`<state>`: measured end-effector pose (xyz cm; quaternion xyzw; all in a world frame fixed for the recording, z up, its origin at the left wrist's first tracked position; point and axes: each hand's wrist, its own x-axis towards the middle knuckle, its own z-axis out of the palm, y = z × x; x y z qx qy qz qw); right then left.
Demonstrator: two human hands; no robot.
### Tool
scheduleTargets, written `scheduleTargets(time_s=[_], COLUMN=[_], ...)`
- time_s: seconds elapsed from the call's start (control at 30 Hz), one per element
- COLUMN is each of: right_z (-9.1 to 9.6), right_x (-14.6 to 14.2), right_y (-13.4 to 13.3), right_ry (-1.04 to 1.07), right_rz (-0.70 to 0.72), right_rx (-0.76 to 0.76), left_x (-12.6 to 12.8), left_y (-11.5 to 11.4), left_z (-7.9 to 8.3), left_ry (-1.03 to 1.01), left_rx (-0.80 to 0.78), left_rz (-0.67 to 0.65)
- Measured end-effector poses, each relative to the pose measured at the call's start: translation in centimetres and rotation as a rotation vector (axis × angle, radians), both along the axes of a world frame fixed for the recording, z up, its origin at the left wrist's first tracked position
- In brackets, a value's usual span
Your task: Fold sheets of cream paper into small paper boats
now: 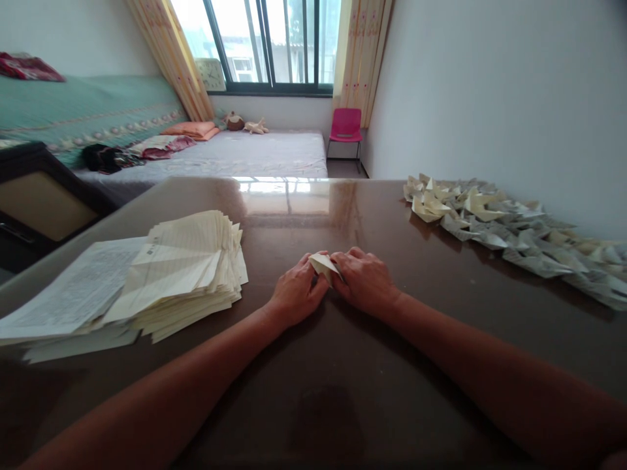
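Where left hand (298,292) and right hand (367,279) met, one small folded paper (323,264), cream, was held at the middle of a brown table (304,391).
Left hand: fingers curled, closed on the paper's left side; right hand: fingers bent, closed on its right side, fingertips partly hidden. To the left lay one thick stack of cream sheets (179,261), creased, beside and partly over white printed sheets (83,274). To the far right, near the wall (490,85), sat many folded paper pieces (482,203), cream and grey. Beyond the table stood one bed (274,150) and one pink chair (346,125).
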<state>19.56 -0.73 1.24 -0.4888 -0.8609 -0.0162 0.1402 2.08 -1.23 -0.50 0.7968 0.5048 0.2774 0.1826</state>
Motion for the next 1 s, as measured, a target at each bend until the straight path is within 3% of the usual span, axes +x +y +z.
scheduleTargets(time_s=[0.23, 0.47, 1.0], right_z=[-0.8, -0.6, -0.6], right_x=[-0.1, 0.1, 0.8], right_y=[0.3, 0.4, 0.9], right_ry=[0.044, 0.037, -0.043], right_rz=[0.031, -0.062, -0.054], right_rx=[-0.077, -0.094, -0.132], left_x=[1.4, 1.3, 0.7], left_y=[-0.5, -0.4, 0.2], left_z=[0.9, 0.7, 0.8], left_ry=[0.128, 0.252, 0.259], left_rx=[0.028, 0.062, -0.025], left_rz=[0.108, 0.044, 0.112])
